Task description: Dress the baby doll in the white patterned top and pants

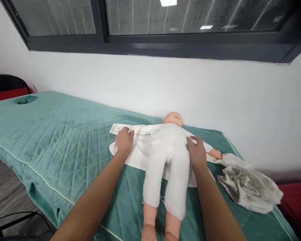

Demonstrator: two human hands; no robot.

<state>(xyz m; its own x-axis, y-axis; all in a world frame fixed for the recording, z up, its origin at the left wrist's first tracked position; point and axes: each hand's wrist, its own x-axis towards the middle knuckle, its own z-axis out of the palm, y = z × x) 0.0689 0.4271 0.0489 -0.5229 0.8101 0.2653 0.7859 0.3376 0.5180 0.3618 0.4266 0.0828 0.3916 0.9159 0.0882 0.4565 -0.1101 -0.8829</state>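
A baby doll (168,144) with a white cloth body lies on its back, its head by the wall and its bare feet toward me. Under it is spread a white baby shirt (140,154), open to both sides. My left hand (124,139) is closed on the shirt at the sleeve, by the doll's outstretched arm on the left. Against the doll's other side, my right hand (197,149) has its fingers bent together on the shirt's edge. The doll's small hand (215,154) shows beyond it. What lies under my fingertips is partly hidden.
The doll rests on a bed with a green quilted cover (72,134), which has a round hole (25,99) at the far left. A crumpled pale patterned baby garment (251,187) lies to the right. A white wall (228,93) and dark-framed window (153,45) stand behind.
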